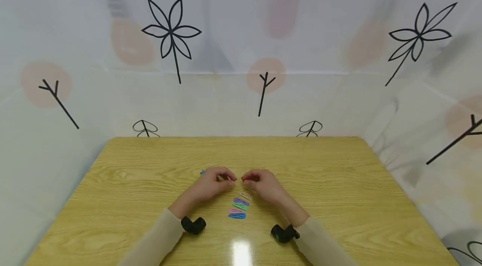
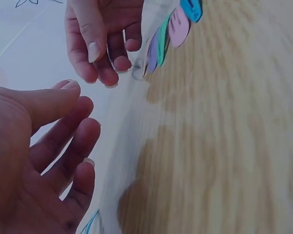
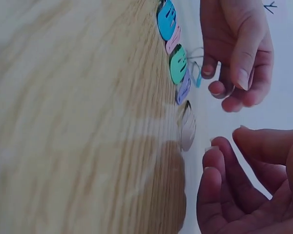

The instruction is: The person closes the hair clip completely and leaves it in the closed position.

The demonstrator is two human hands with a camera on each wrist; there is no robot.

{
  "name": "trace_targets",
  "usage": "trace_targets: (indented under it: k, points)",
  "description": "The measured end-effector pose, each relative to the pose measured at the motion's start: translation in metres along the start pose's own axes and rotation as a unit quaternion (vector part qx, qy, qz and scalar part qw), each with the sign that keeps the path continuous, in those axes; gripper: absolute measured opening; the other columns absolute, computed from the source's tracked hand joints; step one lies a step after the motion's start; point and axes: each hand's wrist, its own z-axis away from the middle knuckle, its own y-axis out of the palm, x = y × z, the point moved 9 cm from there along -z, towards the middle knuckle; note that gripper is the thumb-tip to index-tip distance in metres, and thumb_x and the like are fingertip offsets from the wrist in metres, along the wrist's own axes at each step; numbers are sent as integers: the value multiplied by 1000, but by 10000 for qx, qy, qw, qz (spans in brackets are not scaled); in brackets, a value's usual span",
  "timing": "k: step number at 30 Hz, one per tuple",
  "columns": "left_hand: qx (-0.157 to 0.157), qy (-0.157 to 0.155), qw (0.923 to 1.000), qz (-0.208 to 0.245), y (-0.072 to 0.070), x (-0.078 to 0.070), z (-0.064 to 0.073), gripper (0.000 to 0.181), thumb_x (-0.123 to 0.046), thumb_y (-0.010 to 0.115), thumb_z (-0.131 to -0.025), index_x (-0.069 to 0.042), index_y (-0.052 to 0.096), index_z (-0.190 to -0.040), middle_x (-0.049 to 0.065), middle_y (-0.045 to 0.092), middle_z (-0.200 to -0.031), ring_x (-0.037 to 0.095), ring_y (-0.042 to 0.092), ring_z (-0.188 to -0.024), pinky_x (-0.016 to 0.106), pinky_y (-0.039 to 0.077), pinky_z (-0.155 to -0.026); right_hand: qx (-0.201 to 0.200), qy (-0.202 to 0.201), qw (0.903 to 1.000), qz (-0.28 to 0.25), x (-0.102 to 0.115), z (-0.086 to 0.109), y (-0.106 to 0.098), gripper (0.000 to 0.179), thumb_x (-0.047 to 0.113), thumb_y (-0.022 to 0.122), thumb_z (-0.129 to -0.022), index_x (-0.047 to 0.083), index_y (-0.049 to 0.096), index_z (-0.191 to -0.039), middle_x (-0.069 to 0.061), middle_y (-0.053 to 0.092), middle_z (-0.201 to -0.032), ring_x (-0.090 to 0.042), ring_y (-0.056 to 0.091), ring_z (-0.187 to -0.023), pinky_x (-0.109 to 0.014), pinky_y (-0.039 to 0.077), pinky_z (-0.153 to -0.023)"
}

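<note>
Several snap hair clips lie in a column on the table: a beige clip (image 1: 245, 195) farthest away, then a purple clip (image 1: 241, 201), a green clip (image 1: 239, 206), a pink clip (image 1: 236, 211) and a blue clip (image 1: 237, 216) closest to me. Just beyond the column, my left hand (image 1: 211, 183) and right hand (image 1: 266, 185) face each other above the wood, fingertips a small gap apart. Fingers on both hands bend loosely, and the wrist views show nothing held in either. Another blue item (image 1: 202, 172) sits beside my left hand, partly hidden by it.
The wooden table (image 1: 320, 165) extends around both hands. A white cloth (image 1: 226, 103) printed with flowers and twigs hangs behind and beside it. Each wrist wears a black camera mount, one at the left sleeve (image 1: 158, 232) and one at the right sleeve (image 1: 320, 241).
</note>
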Motion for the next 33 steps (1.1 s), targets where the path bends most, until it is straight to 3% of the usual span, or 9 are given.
trace_targets:
  k: [6, 17, 23, 29, 33]
  points:
    - [-398, -54, 9991, -163, -27, 5, 10, 14, -24, 68, -97, -13, 73, -105, -5, 65, -98, 19, 58, -86, 35, 48, -74, 88, -261, 9996, -68, 12, -7, 9, 14, 11, 63, -99, 5, 73, -108, -4, 71, -104, -18, 63, -95, -40, 51, -85]
    - [-1237, -412, 9902, -496, -71, 24, 30, 11, -14, 70, -95, -11, 72, -105, -3, 64, -94, 18, 57, -84, 34, 48, -74, -3, -255, 9995, -193, 21, -26, 30, 13, 7, 64, -98, 5, 73, -106, -3, 71, -103, -18, 63, -94, -39, 51, -85]
    - [-1614, -494, 9839, -586, -84, 38, 33, 17, -13, 73, -92, -7, 70, -107, 2, 62, -94, 19, 56, -82, 35, 46, -74, 25, -140, 9996, -257, 27, -37, 45, 15, 8, 65, -97, 5, 74, -108, -4, 71, -106, -19, 63, -96, -39, 51, -86]
    - [-1665, -725, 9821, -507, -90, 59, 33, 23, -16, 74, -91, -7, 69, -112, 4, 65, -97, 18, 58, -83, 34, 46, -76, -27, -124, 9996, -257, 35, -49, 59, 19, 9, 65, -96, 5, 72, -114, -5, 70, -111, -20, 62, -98, -40, 50, -87]
    - [-1580, -900, 9824, -419, -91, 66, 32, 24, -17, 75, -91, -7, 70, -112, 4, 65, -95, 18, 58, -82, 36, 46, -75, 68, -230, 9997, 29, 39, -60, 68, 24, 8, 67, -93, 3, 71, -116, -6, 69, -111, -19, 61, -97, -37, 50, -87]
